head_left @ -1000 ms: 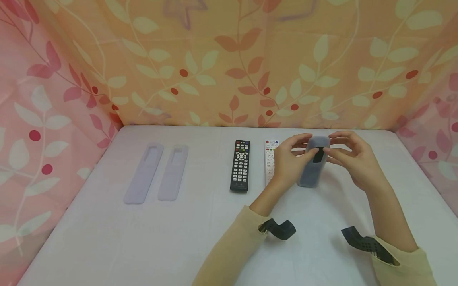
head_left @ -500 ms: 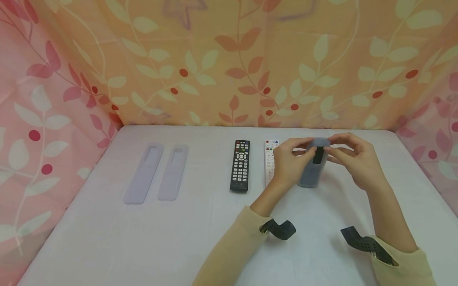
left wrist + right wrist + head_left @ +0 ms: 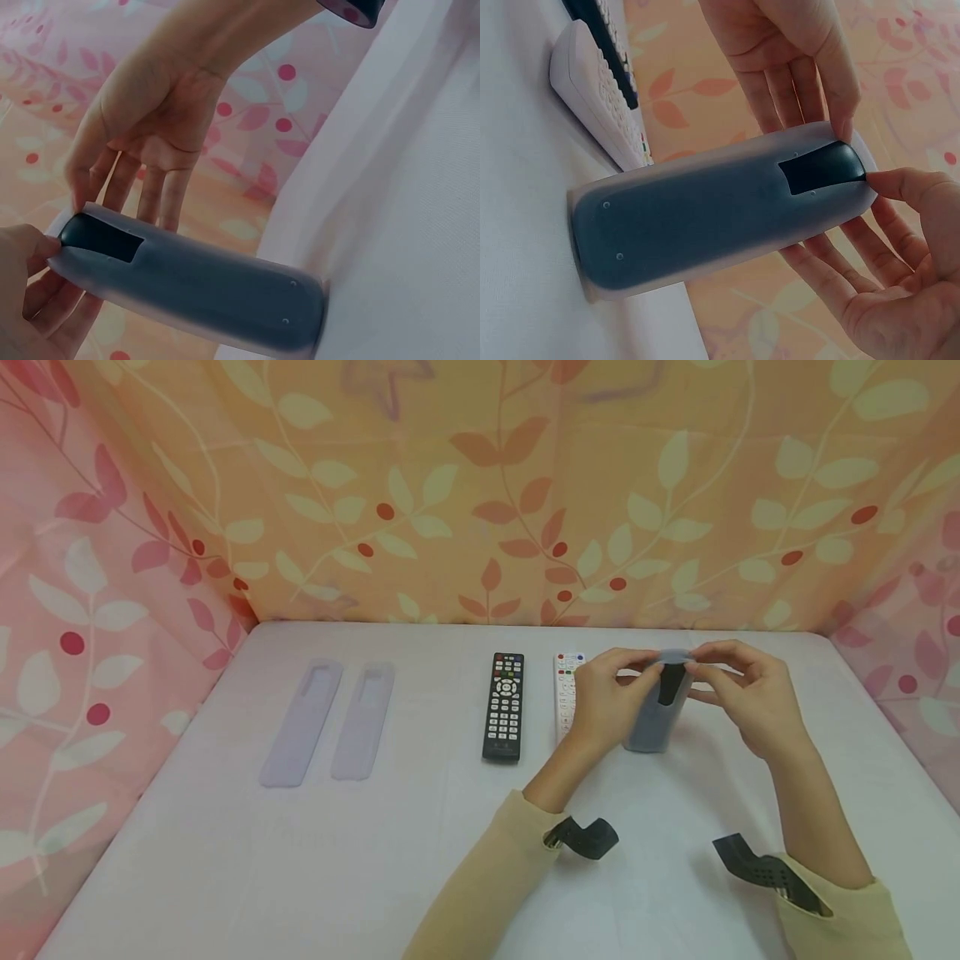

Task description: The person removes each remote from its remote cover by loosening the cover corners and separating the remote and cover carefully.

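A dark remote control (image 3: 821,169) sits inside a translucent silicone cover (image 3: 651,728), its back showing black through a cut-out window. The covered remote stands tilted, lower end down at the table. My left hand (image 3: 606,697) grips the top end from the left, thumb at the window's edge and fingers behind. From the other side my right hand (image 3: 753,697) pinches the same end, its thumb at the cover's top lip, as the right wrist view shows. Beside my left hand lies a white remote (image 3: 565,697), partly hidden by it.
A black remote (image 3: 504,708) lies face up at mid-table. Farther left are two flat translucent covers (image 3: 302,727) (image 3: 363,725) with window cut-outs. Patterned curtains (image 3: 420,485) close off the white table (image 3: 300,877) at the back and sides.
Both thumbs have shifted up slightly to the cover's top edge, and more of the black remote shows in the window. The covered remote's top end has dipped a little. Other things stay put.
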The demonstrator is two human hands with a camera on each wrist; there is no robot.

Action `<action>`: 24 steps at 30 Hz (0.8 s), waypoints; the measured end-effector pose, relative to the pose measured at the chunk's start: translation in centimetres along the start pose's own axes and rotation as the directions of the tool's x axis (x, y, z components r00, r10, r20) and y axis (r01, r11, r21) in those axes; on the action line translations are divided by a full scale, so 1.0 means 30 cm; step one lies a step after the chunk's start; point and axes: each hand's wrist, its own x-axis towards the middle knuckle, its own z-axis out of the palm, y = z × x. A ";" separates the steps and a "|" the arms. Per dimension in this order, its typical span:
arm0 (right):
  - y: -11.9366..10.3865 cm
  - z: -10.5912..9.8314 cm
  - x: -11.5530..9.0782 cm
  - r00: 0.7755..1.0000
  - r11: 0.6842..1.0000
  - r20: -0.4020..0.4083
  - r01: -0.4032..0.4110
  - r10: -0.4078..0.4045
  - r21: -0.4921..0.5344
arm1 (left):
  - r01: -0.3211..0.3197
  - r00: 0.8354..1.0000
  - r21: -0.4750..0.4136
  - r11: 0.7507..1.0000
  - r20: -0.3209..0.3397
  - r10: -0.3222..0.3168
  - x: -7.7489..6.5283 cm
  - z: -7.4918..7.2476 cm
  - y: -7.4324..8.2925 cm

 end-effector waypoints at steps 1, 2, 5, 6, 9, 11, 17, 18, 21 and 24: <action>0.000 0.000 0.000 1.000 1.000 -0.001 -0.001 0.001 0.004 | -0.003 1.000 0.020 1.000 0.003 0.003 0.001 -0.001 0.002; 0.000 0.000 0.001 1.000 1.000 -0.003 -0.002 0.002 0.006 | -0.004 1.000 0.030 1.000 0.008 0.004 0.001 -0.003 0.004; -0.001 -0.001 0.001 1.000 1.000 -0.005 -0.007 0.007 0.015 | 0.001 1.000 0.040 0.999 0.022 -0.002 0.005 -0.008 0.006; -0.001 -0.002 0.001 1.000 1.000 -0.005 -0.010 0.010 0.017 | 0.004 1.000 0.044 0.999 0.025 -0.005 0.006 -0.009 0.006; 0.000 -0.005 0.002 1.000 1.000 -0.003 -0.020 0.020 0.022 | 0.017 0.999 0.060 0.998 0.040 -0.020 0.010 -0.015 0.006; 0.002 -0.008 0.002 1.000 0.999 0.001 -0.024 0.024 0.024 | 0.027 0.998 0.051 0.998 0.051 -0.030 0.012 -0.019 0.005; 0.003 -0.016 0.002 0.999 0.999 0.019 -0.037 0.036 0.027 | 0.082 0.993 0.002 0.997 0.081 -0.082 0.015 -0.030 -0.004; 0.003 -0.017 0.002 0.999 0.999 0.019 -0.044 0.043 0.024 | 0.092 0.992 -0.005 0.996 0.084 -0.091 0.016 -0.032 -0.005; 0.001 -0.017 0.003 0.998 0.998 0.018 -0.066 0.066 0.016 | 0.113 0.990 -0.017 0.993 0.089 -0.111 0.016 -0.035 -0.007; -0.001 -0.018 0.003 0.996 0.996 0.015 -0.084 0.083 0.012 | 0.136 0.987 -0.034 0.990 0.086 -0.133 0.017 -0.035 -0.007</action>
